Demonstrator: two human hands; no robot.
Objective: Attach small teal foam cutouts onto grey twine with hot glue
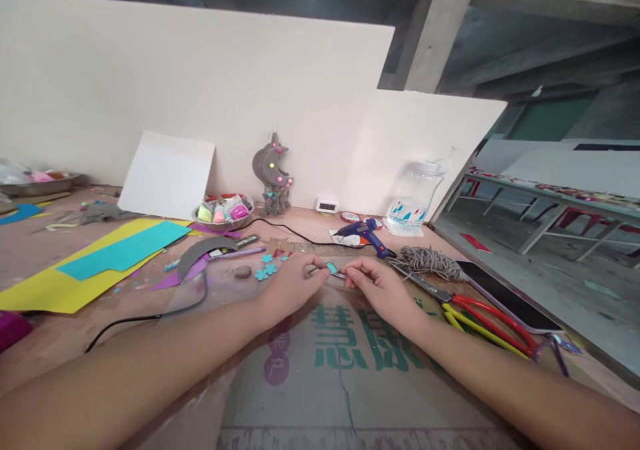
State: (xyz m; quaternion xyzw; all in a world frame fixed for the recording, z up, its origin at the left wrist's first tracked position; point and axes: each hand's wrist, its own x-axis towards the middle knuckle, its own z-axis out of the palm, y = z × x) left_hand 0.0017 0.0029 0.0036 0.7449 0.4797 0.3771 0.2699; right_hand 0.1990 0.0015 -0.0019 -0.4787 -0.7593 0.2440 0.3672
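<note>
My left hand (295, 280) and my right hand (373, 283) meet over a flattened cardboard sheet (320, 370) printed with green characters. Between their pinched fingertips sits a small grey strip carrying a teal cut-out piece (331, 268). Both hands pinch it, left at one end, right at the other. Small teal flower cut-outs (267, 268) lie on the table just left of my left hand. A blue glue gun (367, 233) rests a little beyond my right hand, its black cord running left across the table.
Yellow foam sheet (60, 280) with a teal sheet (125, 250) on it lies left. A bowl of coloured bits (223, 211), a grey moon ornament (273, 167), a plastic jar (414, 200), grey yarn (427, 261), red and yellow pliers (480, 317) and a phone (505, 297) lie around.
</note>
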